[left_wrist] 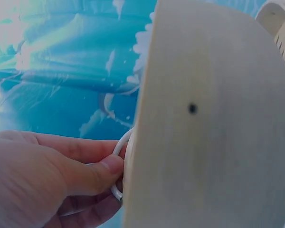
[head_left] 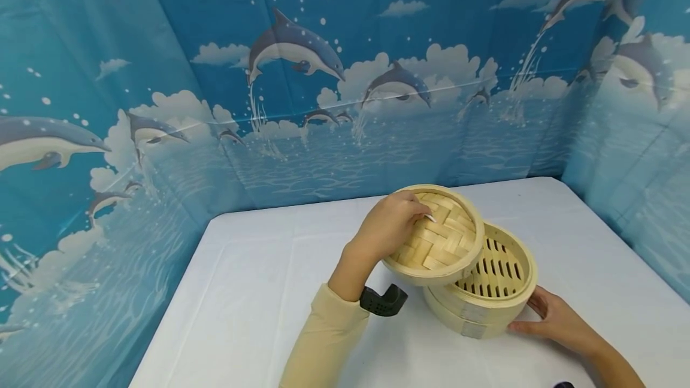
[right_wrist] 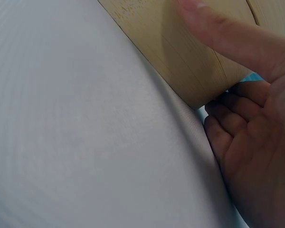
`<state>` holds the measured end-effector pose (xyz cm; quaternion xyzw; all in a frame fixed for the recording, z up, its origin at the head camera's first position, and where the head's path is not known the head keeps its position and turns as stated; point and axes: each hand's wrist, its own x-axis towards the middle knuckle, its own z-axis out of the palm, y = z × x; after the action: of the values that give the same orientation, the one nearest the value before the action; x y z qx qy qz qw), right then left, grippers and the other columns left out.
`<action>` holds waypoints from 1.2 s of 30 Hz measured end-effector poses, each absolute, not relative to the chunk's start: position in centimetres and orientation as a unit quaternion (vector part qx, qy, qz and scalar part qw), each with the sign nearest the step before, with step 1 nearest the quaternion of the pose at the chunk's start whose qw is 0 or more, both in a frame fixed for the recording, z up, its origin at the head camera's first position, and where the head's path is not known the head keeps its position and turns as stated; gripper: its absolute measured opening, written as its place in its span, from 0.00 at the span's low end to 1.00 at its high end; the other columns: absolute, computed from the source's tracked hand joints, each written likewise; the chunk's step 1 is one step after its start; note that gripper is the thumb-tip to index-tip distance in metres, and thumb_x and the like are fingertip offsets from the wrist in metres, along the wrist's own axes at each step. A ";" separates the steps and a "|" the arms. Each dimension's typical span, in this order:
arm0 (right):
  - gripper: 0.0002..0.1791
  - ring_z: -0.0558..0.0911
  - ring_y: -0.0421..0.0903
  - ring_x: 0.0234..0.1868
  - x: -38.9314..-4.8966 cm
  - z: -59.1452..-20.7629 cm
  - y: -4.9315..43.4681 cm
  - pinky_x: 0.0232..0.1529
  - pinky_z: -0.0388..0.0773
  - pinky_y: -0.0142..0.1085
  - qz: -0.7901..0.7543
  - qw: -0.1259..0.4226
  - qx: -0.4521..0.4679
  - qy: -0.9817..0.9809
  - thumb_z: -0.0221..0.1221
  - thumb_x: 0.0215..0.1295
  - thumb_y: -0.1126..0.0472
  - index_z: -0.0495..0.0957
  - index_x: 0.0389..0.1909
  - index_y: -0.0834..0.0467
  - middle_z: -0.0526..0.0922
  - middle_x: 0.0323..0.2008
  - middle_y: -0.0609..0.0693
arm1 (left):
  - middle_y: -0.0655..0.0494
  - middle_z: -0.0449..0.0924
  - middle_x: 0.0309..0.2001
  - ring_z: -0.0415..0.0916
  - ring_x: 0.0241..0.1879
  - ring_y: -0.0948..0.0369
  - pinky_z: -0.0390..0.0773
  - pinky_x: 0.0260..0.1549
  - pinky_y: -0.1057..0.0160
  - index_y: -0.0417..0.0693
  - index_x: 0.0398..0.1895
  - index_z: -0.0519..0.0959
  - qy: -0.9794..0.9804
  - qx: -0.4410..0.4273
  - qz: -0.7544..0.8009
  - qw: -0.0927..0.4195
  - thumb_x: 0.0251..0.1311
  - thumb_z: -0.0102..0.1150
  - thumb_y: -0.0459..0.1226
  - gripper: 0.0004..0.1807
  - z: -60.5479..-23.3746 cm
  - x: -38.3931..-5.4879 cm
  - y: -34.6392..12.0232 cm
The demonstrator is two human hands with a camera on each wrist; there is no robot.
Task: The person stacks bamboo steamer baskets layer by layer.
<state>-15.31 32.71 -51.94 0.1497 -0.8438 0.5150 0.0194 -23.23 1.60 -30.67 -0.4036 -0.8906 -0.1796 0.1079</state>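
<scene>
My left hand [head_left: 385,226] pinches the white ring handle [left_wrist: 121,142] of a round bamboo steamer lid [head_left: 444,235] between thumb and fingers. The lid, woven on top, is tilted and overlaps the left part of the bamboo steamer [head_left: 447,314] in the head view. Two stacked tiers make up the steamer, and its upper one shows a slatted floor [head_left: 498,271]. Around the steamer's lower right side, my right hand [head_left: 560,322] holds it, with the thumb [right_wrist: 228,35] along the wall and the fingers curled behind.
A white cloth covers the table [head_left: 259,292] under the steamer. Blue dolphin-print curtains [head_left: 323,154] stand along the back and both sides. A small dark object [head_left: 563,384] shows at the bottom edge. My left wrist wears a black band [head_left: 384,302].
</scene>
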 end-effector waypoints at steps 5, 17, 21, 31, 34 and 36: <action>0.46 0.58 0.15 0.52 -15.3 -52.2 32.7 0.47 0.58 0.13 0.518 0.014 0.148 -0.842 0.69 0.47 0.68 0.53 0.64 0.74 0.59 0.53 0.20 | 0.61 0.77 0.38 0.72 0.40 0.68 0.68 0.38 0.81 0.52 0.43 0.83 -0.893 -0.413 -0.153 0.095 0.64 0.53 0.36 0.10 -30.7 -23.1 4.4; 0.41 0.60 0.17 0.53 -15.1 -52.4 32.6 0.48 0.59 0.13 0.531 0.019 0.164 -0.831 0.68 0.46 0.70 0.58 0.60 0.75 0.63 0.52 0.21 | 0.68 0.77 0.41 0.71 0.43 0.72 0.68 0.40 0.81 0.61 0.44 0.83 -0.907 -0.405 -0.090 0.072 0.63 0.53 0.41 0.11 -31.8 -22.8 8.9; 0.41 0.60 0.18 0.53 -15.1 -52.3 32.6 0.48 0.59 0.13 0.534 0.020 0.171 -0.828 0.68 0.47 0.71 0.57 0.60 0.76 0.63 0.53 0.23 | 0.70 0.77 0.41 0.71 0.43 0.72 0.68 0.41 0.81 0.63 0.44 0.83 -0.909 -0.404 -0.068 0.070 0.63 0.53 0.42 0.11 -32.1 -22.7 9.7; 0.44 0.60 0.18 0.53 -15.1 -52.3 32.3 0.48 0.59 0.13 0.529 0.027 0.179 -0.829 0.69 0.46 0.70 0.56 0.63 0.73 0.62 0.54 0.22 | 0.71 0.78 0.40 0.71 0.43 0.73 0.66 0.44 0.81 0.64 0.42 0.83 -0.911 -0.406 -0.045 0.061 0.63 0.54 0.42 0.10 -33.9 -22.5 10.5; 0.44 0.60 0.19 0.53 -15.3 -52.3 32.2 0.49 0.59 0.14 0.529 0.027 0.178 -0.829 0.69 0.45 0.70 0.56 0.63 0.72 0.62 0.54 0.22 | 0.71 0.78 0.39 0.71 0.43 0.73 0.67 0.44 0.80 0.65 0.41 0.83 -0.911 -0.404 -0.039 0.071 0.62 0.54 0.42 0.10 -34.2 -22.5 10.5; 0.44 0.60 0.19 0.53 -15.3 -52.4 32.2 0.49 0.59 0.14 0.530 0.030 0.178 -0.829 0.69 0.45 0.71 0.57 0.62 0.72 0.62 0.54 0.22 | 0.71 0.78 0.38 0.71 0.42 0.73 0.67 0.44 0.80 0.65 0.40 0.83 -0.911 -0.404 -0.039 0.074 0.62 0.54 0.42 0.09 -34.2 -22.6 10.5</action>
<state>-15.32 32.20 -52.40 0.1782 -0.8287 0.5298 0.0297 -22.56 10.54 -34.21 -0.4041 -0.9109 -0.0391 0.0744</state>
